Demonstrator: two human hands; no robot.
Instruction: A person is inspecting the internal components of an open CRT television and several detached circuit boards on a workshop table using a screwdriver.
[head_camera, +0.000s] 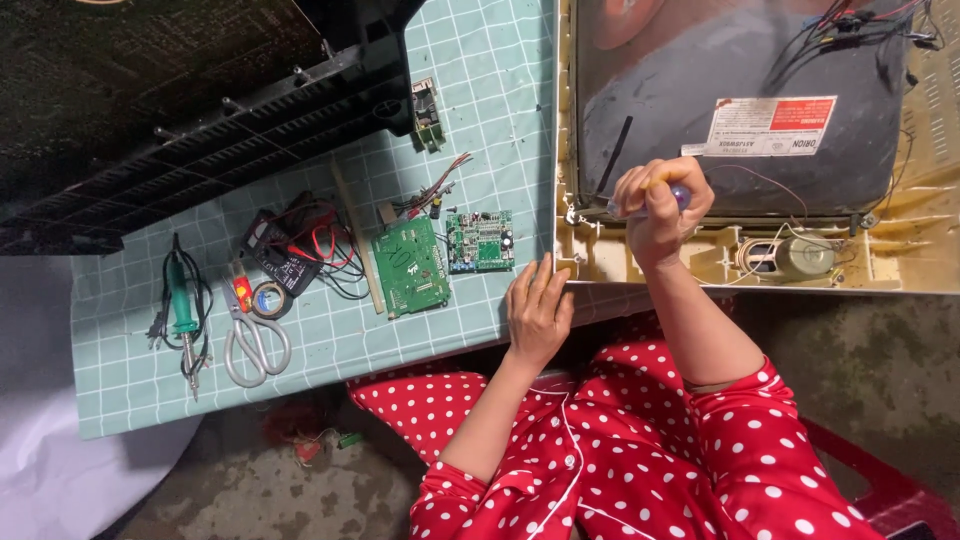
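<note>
At the front edge of the opened cream television casing (640, 275), right hand (660, 205) is fisted tight around a screwdriver handle (678, 197), clear with a bluish end showing past the fingers; shaft is hidden, so the tip cannot be seen. Fist sits over the lower rim of the grey picture tube (700, 110), close to the casing's left corner. Left hand (538, 312) lies flat, fingers spread and straight, gripping nothing, fingertips touching the casing's edge where it meets the green checked mat (480, 60). On the mat to the left: 2 green circuit boards, the larger (411, 266) just beside the smaller (480, 241), with loose red wires above them. Farther left, a black multimeter (280, 258) with red and black leads, a tape roll (268, 299), grey-handled scissors (252, 335), and a green soldering iron (182, 312) with coiled cord. Black rear cover (190, 110) fills the top left. Both sleeves red with white dots.
</note>
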